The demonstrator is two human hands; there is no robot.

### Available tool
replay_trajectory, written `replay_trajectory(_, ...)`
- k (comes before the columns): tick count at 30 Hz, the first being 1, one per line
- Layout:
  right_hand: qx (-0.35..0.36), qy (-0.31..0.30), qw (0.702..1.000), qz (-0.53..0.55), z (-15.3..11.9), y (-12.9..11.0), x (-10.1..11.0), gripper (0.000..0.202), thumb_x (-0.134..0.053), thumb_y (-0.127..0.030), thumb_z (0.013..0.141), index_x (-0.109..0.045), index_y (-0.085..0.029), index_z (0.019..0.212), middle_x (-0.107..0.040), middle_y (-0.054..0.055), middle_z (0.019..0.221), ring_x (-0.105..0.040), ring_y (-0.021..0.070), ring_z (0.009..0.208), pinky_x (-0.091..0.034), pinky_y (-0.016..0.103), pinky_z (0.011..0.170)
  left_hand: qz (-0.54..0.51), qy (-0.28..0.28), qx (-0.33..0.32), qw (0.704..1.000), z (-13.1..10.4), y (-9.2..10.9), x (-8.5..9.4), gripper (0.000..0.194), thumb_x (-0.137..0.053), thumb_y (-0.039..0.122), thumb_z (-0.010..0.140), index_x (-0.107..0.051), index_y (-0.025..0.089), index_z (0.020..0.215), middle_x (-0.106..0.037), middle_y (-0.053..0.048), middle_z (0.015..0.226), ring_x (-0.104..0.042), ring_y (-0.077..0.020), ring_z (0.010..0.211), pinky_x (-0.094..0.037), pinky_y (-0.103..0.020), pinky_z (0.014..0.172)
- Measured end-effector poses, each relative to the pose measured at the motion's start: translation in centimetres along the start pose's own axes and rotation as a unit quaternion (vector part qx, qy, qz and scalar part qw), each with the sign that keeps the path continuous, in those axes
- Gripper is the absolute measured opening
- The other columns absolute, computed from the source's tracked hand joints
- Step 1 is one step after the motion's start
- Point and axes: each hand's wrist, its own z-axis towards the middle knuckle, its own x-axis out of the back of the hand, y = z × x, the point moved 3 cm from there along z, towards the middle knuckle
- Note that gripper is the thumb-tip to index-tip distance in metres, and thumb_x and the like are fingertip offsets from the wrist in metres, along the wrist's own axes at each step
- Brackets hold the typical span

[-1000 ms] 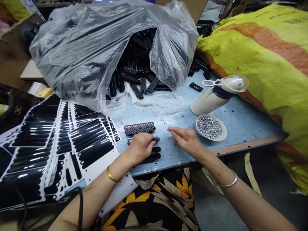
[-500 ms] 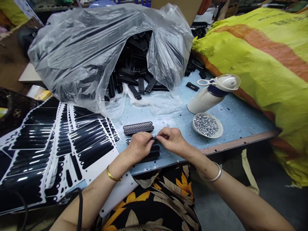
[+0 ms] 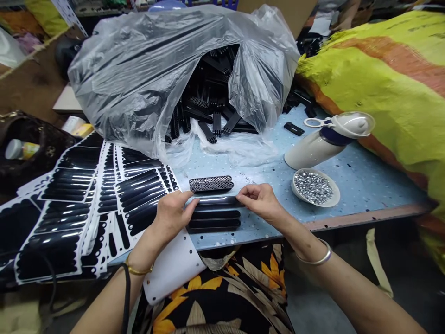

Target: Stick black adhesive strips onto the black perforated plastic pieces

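Observation:
A glossy black strip [image 3: 218, 201] stretches between my hands on the blue speckled table. The thumb and fingers of my left hand [image 3: 174, 209] pinch its left end. At the right end, my right hand [image 3: 260, 200] grips it between thumb and fingertips. Just in front lie long black pieces [image 3: 215, 218], side by side and parallel to the strip. Behind it sit perforated black pieces [image 3: 211, 183] with a mesh surface. Whatever lies beneath the strip is hidden.
Sheets of black strips [image 3: 139, 195] cover the left. A grey plastic bag [image 3: 132, 69] spills black toothed parts at the back. On the right stand a bowl [image 3: 335, 197] of small shiny pieces and a white bottle [image 3: 309, 150]. A yellow sack [image 3: 389, 69] bulges beyond them.
My hands, close together before, have spread to opposite ends of the strip, the left hand moving left. The strip now shows full length. The view has shifted slightly left.

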Motion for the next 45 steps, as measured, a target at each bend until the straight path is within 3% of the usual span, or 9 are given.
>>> replay_trajectory(5,0.011,0.015,1.0,0.013,-0.3,-1.1,-0.3,0.027,-0.072,-0.039,0.059,-0.059,-0.017,0.051,-0.048,-0.003,0.041,-0.038,0.0081,0.04,-0.027,0.024,0.039,-0.152,-0.058,0.098,0.982,-0.2,-1.6,-2.3,0.012,-0.066,0.023,0.085,-0.078,0.023,0.087,-0.08,-0.002,0.081,-0.073,-0.0175,0.071,-0.056,-0.026,0.067)
replay_trajectory(12,0.046,0.008,0.997,0.054,-1.8,-4.7,-0.3,0.02,-0.072,-0.033,0.065,-0.064,-0.017,0.055,-0.053,-0.002,0.048,-0.043,0.0088,0.044,-0.033,0.023,0.041,-0.206,-0.063,0.144,0.966,-0.1,-1.9,-2.5,0.011,-0.069,0.025,0.081,-0.079,0.022,0.083,-0.079,-0.002,0.074,-0.07,-0.0163,0.063,-0.054,-0.025,0.059)
replay_trajectory(17,-0.001,0.021,0.998,0.06,-1.0,-2.4,-0.1,0.023,-0.071,-0.035,0.061,-0.061,-0.017,0.051,-0.055,0.0,0.048,-0.044,0.0097,0.043,-0.035,0.024,0.041,-0.205,-0.06,0.153,0.965,-0.4,-2.0,-2.7,0.014,-0.067,0.027,0.083,-0.079,0.021,0.085,-0.079,-0.002,0.075,-0.07,-0.0166,0.064,-0.053,-0.026,0.06)
replay_trajectory(21,0.015,0.039,0.999,0.029,-0.7,-0.9,-0.4,0.023,-0.068,-0.035,0.061,-0.059,-0.018,0.049,-0.053,-0.001,0.047,-0.043,0.0101,0.044,-0.033,0.024,0.041,-0.204,-0.057,0.157,0.965,-0.6,-2.0,-2.7,0.015,-0.067,0.029,0.083,-0.079,0.021,0.086,-0.079,-0.003,0.077,-0.071,-0.0171,0.066,-0.054,-0.027,0.062)
replay_trajectory(27,0.061,0.075,0.995,-0.04,-0.7,-0.6,-0.6,0.022,-0.064,-0.032,0.064,-0.055,-0.02,0.048,-0.049,-0.003,0.044,-0.039,0.0097,0.044,-0.032,0.025,0.044,-0.213,-0.059,0.149,0.964,-0.6,-2.1,-2.6,0.015,-0.067,0.029,0.083,-0.079,0.021,0.086,-0.079,-0.003,0.078,-0.071,-0.0172,0.066,-0.054,-0.027,0.062)
replay_trajectory(45,0.084,0.108,0.985,-0.106,-0.5,-0.2,-0.9,0.022,-0.062,-0.031,0.066,-0.053,-0.021,0.048,-0.05,-0.002,0.044,-0.042,0.0105,0.043,-0.034,0.025,0.043,-0.225,-0.078,0.17,0.956,-0.6,-2.3,-2.9,0.015,-0.069,0.031,0.082,-0.079,0.02,0.085,-0.077,-0.003,0.071,-0.069,-0.0176,0.065,-0.051,-0.027,0.059)
